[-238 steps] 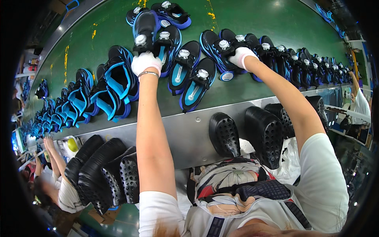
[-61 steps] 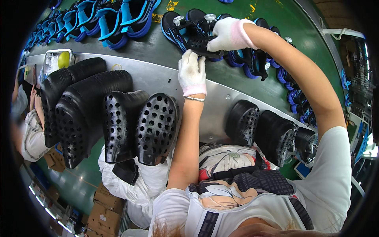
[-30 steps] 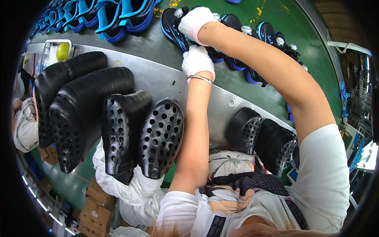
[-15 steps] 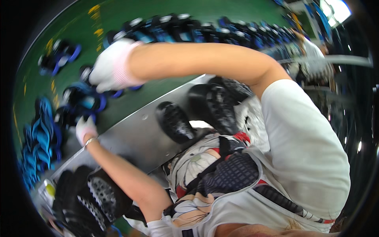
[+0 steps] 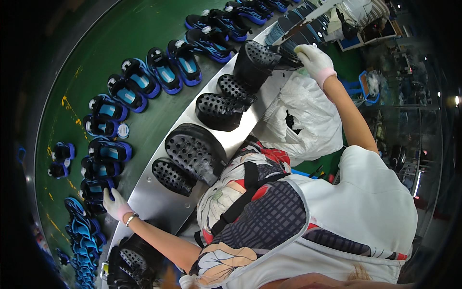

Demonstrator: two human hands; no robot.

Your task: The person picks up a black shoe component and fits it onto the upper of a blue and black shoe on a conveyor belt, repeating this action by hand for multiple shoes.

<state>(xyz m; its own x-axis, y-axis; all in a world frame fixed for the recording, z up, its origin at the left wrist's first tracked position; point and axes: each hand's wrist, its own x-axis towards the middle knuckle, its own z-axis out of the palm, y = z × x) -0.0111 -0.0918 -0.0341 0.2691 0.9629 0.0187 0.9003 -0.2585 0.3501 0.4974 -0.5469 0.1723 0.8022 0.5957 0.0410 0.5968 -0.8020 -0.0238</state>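
Note:
My left hand, in a white glove with a pink cuff, pinches the edge of a blue-and-black sports shoe on the green surface. Up and to the right, my right hand, gloved alike, has its fingers closed at the end of a stack of black perforated insoles; part of the grip is hidden. More stacks of such insoles lie along the metal ledge before me, among them a large one and a smaller one.
A curved row of blue-and-black shoes stands on the green surface, with blue straps or uppers heaped at the lower left. A white sack sits by the ledge. Further black insoles lie at the bottom left.
My right hand has swung from over the shoes at the left across to the insole stack at the upper right. My left hand stays by the shoes. The view has turned.

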